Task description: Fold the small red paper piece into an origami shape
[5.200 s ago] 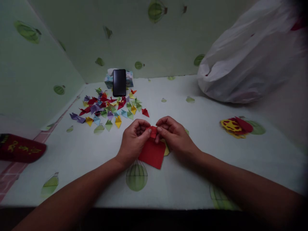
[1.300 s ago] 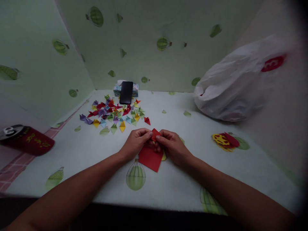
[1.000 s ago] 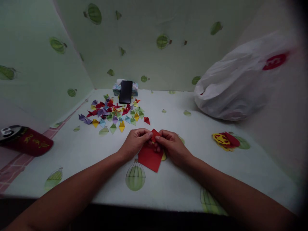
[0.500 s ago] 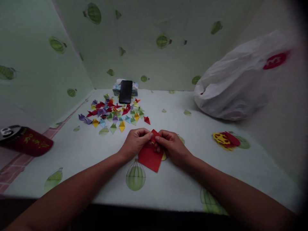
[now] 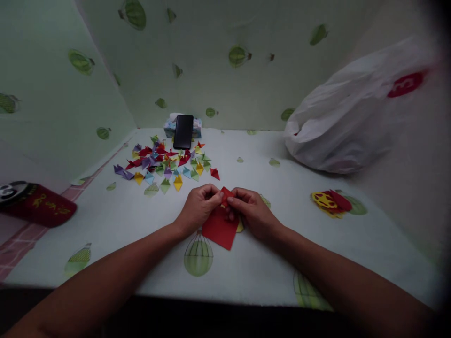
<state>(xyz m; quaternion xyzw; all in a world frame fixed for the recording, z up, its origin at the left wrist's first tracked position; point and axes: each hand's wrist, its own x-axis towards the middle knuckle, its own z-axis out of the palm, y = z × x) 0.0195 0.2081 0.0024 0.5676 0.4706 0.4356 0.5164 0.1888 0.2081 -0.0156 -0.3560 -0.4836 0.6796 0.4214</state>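
Between my two hands is a small folded piece of red paper (image 5: 226, 193), pinched from both sides. My left hand (image 5: 203, 203) is closed on its left edge, thumb on top. Gripping the right edge with thumb and fingers is my right hand (image 5: 251, 206). Just below them on the table lies a flat red paper sheet (image 5: 220, 229), and a bit of yellow paper (image 5: 240, 225) peeks out at its right edge. Beyond my hands spreads a pile of small folded paper pieces (image 5: 165, 159) in several colours. My fingers hide part of the folded paper.
A black phone (image 5: 183, 132) leans on a tissue box (image 5: 169, 127) at the back. At left lies a red can (image 5: 38, 204). A white plastic bag (image 5: 338, 122) stands at the right, with yellow and red cut-out pieces (image 5: 329, 203) nearer me on the patterned tablecloth (image 5: 268, 277).
The view has shifted very slightly. Both hands keep hold of the red folded paper in nearly the same place, with only a tiny change in its tilt.
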